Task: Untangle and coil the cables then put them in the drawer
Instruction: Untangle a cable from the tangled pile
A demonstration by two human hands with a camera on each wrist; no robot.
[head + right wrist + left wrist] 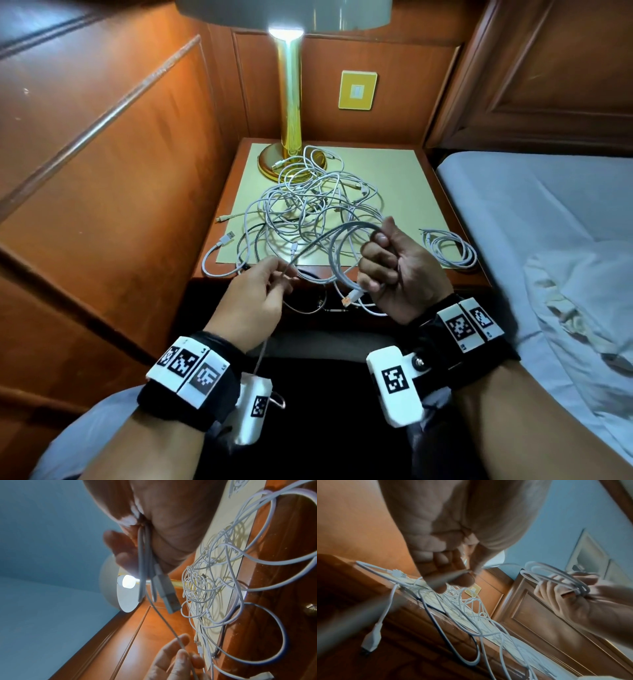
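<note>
A tangle of white cables (308,205) lies on the nightstand top (404,178), also seen in the right wrist view as a tangle (205,582). My right hand (387,263) grips several loops of one grey-white cable (337,260); its USB plug (352,297) hangs below the fist and shows as a plug (167,592) close to the camera. My left hand (274,277) pinches the same cable's free run (301,253) between thumb and fingers, left of the right hand. In the left wrist view the left hand (453,577) pinches the strand and the right hand (565,592) holds the loops.
A coiled white cable (448,248) rests at the nightstand's right front corner. A brass lamp (290,102) stands at the back. A USB end (224,239) and cable loops hang over the front left edge. The bed (548,212) is on the right, wood panelling on the left.
</note>
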